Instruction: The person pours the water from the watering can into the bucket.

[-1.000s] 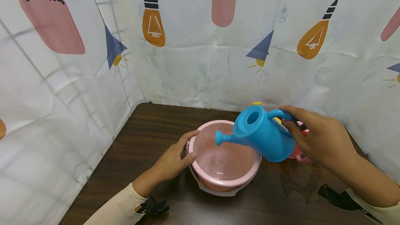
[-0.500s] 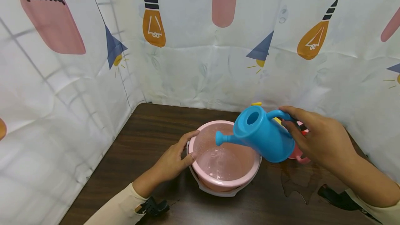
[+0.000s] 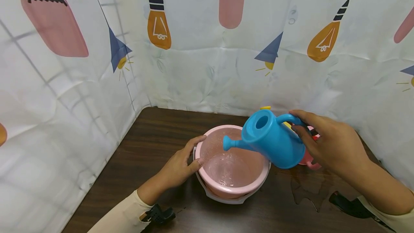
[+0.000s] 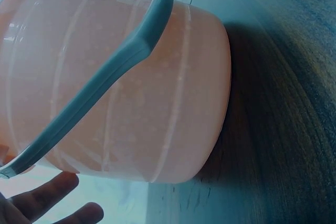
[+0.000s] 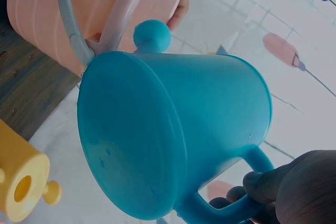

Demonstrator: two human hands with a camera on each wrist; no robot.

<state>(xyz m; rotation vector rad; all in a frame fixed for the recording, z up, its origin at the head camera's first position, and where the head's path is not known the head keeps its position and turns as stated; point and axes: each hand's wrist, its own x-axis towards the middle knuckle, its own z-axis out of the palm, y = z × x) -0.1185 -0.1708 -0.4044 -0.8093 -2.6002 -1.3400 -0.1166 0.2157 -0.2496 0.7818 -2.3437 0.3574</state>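
A pink bucket (image 3: 237,190) stands upright on the dark table with shallow, rippled water in it. My left hand (image 3: 179,167) holds its left rim, thumb over the edge; two of its fingertips (image 4: 65,180) show beside the bucket wall in the left wrist view. My right hand (image 3: 337,148) grips the handle of a blue watering can (image 3: 276,143) and keeps it tilted, its spout (image 3: 231,143) over the bucket. In the right wrist view, a few drops cling to the can's base (image 5: 123,140). Whether water leaves the spout is hard to see.
Behind the can, partly hidden, are a pink-red object with a handle (image 3: 313,164) and a yellow one (image 3: 265,107). The right wrist view shows a yellow container (image 5: 31,174) with a round hole. Spilled water (image 3: 308,193) wets the table (image 3: 158,128) right of the bucket. Printed curtains (image 3: 207,74) enclose it.
Both hands, the watering can and the bucket stay in place. Only the ripples and glints on the water in the bucket differ.
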